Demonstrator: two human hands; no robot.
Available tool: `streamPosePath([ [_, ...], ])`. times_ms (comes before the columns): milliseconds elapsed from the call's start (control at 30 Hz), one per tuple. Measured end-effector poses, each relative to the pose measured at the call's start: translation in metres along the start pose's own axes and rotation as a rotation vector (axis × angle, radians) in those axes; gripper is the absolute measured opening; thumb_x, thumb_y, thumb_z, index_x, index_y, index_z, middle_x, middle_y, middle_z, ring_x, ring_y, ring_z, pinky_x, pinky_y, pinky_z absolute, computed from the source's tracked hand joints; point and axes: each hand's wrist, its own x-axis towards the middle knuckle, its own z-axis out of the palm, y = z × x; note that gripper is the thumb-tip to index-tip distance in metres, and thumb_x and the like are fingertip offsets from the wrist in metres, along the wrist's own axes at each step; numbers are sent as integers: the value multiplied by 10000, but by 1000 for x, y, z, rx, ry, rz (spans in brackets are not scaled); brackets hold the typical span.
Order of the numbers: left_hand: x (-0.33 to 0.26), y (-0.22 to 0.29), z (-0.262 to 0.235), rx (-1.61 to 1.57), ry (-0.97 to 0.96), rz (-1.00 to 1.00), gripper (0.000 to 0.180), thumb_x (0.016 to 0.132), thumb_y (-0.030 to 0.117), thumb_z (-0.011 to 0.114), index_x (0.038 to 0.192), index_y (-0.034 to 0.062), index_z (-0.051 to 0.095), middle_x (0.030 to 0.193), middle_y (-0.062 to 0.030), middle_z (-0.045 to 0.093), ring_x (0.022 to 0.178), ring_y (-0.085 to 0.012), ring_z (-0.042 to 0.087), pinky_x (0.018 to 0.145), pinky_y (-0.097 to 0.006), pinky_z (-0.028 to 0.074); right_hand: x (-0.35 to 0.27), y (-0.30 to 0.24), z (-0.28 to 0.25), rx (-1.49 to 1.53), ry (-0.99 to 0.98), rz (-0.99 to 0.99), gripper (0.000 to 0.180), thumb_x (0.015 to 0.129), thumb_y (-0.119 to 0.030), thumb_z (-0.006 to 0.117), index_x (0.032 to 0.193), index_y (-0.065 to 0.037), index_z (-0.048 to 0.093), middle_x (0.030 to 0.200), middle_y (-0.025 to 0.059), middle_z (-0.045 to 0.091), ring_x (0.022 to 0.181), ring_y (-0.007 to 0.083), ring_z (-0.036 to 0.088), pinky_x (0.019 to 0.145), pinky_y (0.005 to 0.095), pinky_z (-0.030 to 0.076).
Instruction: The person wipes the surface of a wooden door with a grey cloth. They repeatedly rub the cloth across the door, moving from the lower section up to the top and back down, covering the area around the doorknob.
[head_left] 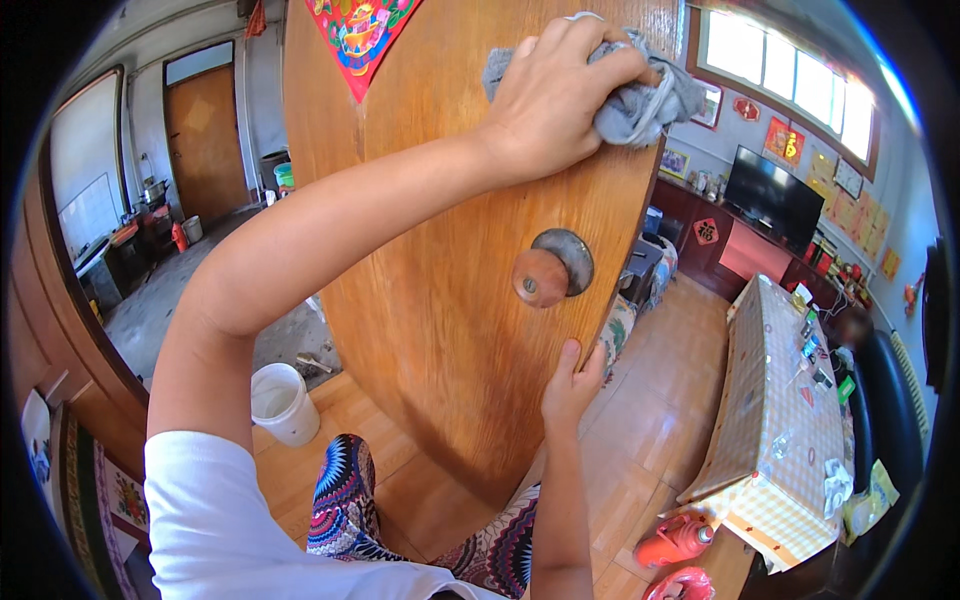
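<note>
A brown wooden door (440, 310) stands close in front of me. My left hand (560, 95) is closed around a crumpled grey cloth (650, 105) and presses it to the door's upper part, near the free edge. Lower down, my right hand (575, 385) grips that edge, thumb on the near face and fingers wrapped round behind, partly hidden. Between my hands sits a round wooden doorknob (541, 278) on a dark metal plate. A red printed paper decoration (362, 40) hangs on the door higher up, left of the cloth.
A white bucket (284, 403) stands on the floor to the left. On the right, a table with a checked cloth (745, 430) carries small items, with a red thermos (675, 538) beside its near end. Farther back, a television (773, 196) stands on a dark cabinet.
</note>
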Motion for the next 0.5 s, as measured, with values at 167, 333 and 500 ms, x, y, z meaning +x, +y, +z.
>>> streamPosePath([
  [167,60,-2,13,35,17,-168,314,835,42,647,1142,101,619,1142,-183,578,1115,-398,551,890,-495,470,3,20,-7,-16,94,-31,431,1024,-394,611,1064,34,585,953,202,654,901,346,627,815,431,470],
  [333,133,-52,17,271,253,-343,302,872,34,593,1169,80,624,1185,-175,612,1193,-387,545,945,-526,462,-5,8,8,73,0,-25,470,1021,-436,611,1050,31,584,935,196,649,873,344,614,804,433,472],
  [500,60,-11,25,159,124,-246,325,854,25,602,1172,75,646,1205,-190,607,1196,-400,553,964,-513,475,2,19,-5,13,59,-53,469,1025,-447,610,1036,20,576,904,176,645,837,318,610,779,417,477],
])
